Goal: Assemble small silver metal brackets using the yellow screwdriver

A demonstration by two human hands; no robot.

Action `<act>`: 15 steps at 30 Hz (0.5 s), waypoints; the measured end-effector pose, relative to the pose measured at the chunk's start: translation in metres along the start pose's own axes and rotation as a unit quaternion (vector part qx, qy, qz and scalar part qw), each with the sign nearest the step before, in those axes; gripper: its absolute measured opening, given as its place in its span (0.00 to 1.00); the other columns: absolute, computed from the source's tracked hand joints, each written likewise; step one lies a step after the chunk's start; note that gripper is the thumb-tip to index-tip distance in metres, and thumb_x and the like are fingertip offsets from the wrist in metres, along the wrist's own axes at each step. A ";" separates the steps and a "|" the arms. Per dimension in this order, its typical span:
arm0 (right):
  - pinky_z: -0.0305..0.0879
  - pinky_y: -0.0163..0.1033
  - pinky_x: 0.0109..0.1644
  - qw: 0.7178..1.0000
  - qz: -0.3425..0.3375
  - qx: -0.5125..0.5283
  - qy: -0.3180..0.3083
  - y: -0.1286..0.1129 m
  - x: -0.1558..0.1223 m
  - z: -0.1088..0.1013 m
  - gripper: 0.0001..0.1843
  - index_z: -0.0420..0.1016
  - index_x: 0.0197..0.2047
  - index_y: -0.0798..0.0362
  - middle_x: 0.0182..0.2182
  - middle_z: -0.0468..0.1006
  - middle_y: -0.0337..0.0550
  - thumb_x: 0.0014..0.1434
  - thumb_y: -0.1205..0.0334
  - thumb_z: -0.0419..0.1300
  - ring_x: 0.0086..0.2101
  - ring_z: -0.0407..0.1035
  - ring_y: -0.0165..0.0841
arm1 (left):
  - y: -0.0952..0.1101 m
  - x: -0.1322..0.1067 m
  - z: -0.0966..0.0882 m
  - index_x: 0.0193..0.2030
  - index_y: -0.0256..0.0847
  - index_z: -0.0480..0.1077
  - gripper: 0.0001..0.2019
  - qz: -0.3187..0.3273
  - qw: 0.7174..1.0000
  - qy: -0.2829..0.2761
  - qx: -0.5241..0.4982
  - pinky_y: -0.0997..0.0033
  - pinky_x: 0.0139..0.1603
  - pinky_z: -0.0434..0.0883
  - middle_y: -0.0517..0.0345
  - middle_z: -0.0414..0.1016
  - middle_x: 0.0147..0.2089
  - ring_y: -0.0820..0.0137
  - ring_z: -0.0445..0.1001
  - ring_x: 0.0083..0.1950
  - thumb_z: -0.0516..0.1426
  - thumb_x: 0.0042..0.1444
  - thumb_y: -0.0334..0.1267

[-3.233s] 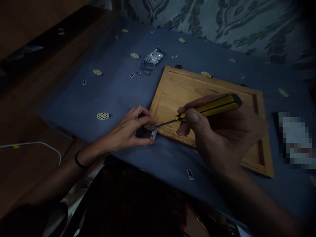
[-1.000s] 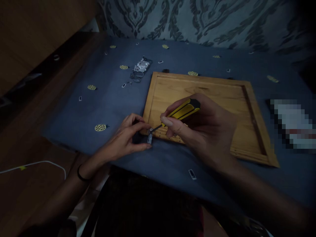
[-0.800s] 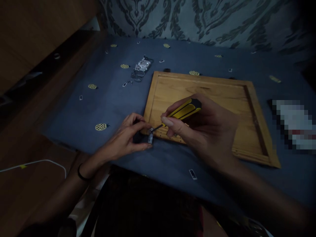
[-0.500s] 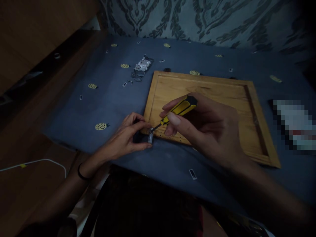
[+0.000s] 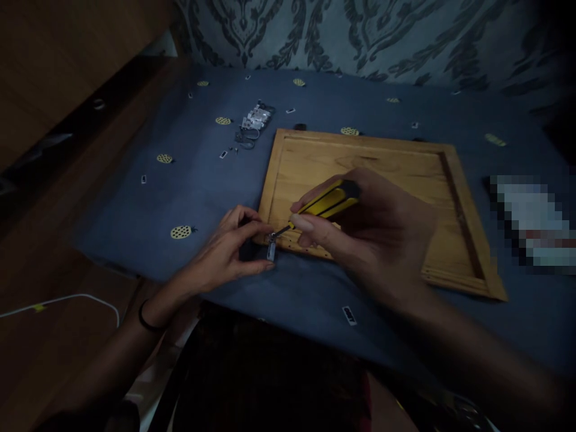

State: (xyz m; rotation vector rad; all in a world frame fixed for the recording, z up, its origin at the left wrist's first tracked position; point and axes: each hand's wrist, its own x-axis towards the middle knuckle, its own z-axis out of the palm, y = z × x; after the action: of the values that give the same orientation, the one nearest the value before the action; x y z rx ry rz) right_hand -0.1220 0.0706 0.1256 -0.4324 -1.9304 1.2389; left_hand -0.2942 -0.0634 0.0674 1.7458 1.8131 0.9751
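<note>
My right hand (image 5: 364, 234) is closed around a yellow-and-black screwdriver (image 5: 326, 201), its shaft slanting down to the left. The tip meets a small metal fitting (image 5: 271, 251) at the near left corner of a framed wooden panel (image 5: 355, 162). Thumb and fingers of my left hand (image 5: 236, 246) pinch around the fitting and steady it against the panel's edge. Any screw under the tip is too small to make out. Several small dark holes show along the panel's near edge.
A blue cloth (image 5: 189, 192) with pineapple prints covers the table. Silver metal fittings (image 5: 256, 117) with dark loops lie in a pile at the back, with a few tiny screws (image 5: 234, 150) beside them. A blurred-out object (image 5: 535, 219) sits at the right. A white cable (image 5: 85, 296) hangs lower left.
The screwdriver's handle has tipped slightly lower and turned in my right hand, its tip staying at the fitting. My left hand keeps its hold. The whole view has shifted a little.
</note>
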 end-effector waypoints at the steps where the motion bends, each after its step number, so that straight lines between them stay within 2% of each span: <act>1: 0.72 0.41 0.25 1.000 -0.013 -0.006 0.028 -0.002 0.000 0.000 0.17 0.74 0.31 0.46 0.31 0.81 0.37 0.55 0.49 0.77 0.24 0.73 0.31 | -0.001 0.000 0.001 0.58 0.47 0.76 0.21 0.001 1.000 0.003 -0.001 0.52 0.64 0.72 0.51 0.69 0.57 0.55 0.69 0.61 0.69 0.59 0.44; 4: 0.70 0.44 0.25 0.995 -0.041 -0.027 0.083 -0.006 0.001 -0.001 0.17 0.74 0.30 0.46 0.31 0.82 0.40 0.59 0.46 0.74 0.23 0.71 0.32 | -0.003 -0.001 0.002 0.57 0.47 0.76 0.20 0.002 1.000 0.007 -0.001 0.51 0.65 0.72 0.51 0.69 0.57 0.55 0.69 0.62 0.69 0.58 0.44; 7: 0.70 0.42 0.25 0.998 -0.009 -0.017 0.055 -0.005 0.001 -0.001 0.19 0.73 0.29 0.46 0.31 0.81 0.39 0.58 0.45 0.74 0.23 0.71 0.31 | -0.003 -0.001 0.002 0.58 0.47 0.76 0.21 0.003 1.000 0.004 -0.001 0.51 0.65 0.71 0.51 0.69 0.57 0.55 0.69 0.62 0.69 0.59 0.45; 11: 0.70 0.41 0.23 1.000 0.024 0.012 0.005 0.004 -0.001 0.001 0.24 0.68 0.27 0.46 0.26 0.78 0.36 0.54 0.45 0.77 0.22 0.70 0.31 | -0.001 -0.001 0.000 0.59 0.45 0.75 0.21 0.006 1.000 -0.004 -0.003 0.49 0.67 0.70 0.49 0.68 0.57 0.54 0.69 0.63 0.68 0.60 0.44; 15: 0.70 0.41 0.24 0.999 0.034 0.019 -0.003 0.007 -0.003 0.002 0.24 0.68 0.27 0.46 0.25 0.77 0.34 0.53 0.44 0.77 0.22 0.71 0.32 | 0.000 -0.001 0.000 0.60 0.46 0.75 0.22 0.004 1.000 -0.004 -0.004 0.48 0.67 0.70 0.50 0.68 0.57 0.54 0.69 0.63 0.68 0.60 0.45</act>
State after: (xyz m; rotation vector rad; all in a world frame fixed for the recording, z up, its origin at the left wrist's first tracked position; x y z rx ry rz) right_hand -0.1223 0.0707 0.1182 -0.4781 -1.9068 1.3197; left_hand -0.2947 -0.0640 0.0674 1.7508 1.7953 0.9752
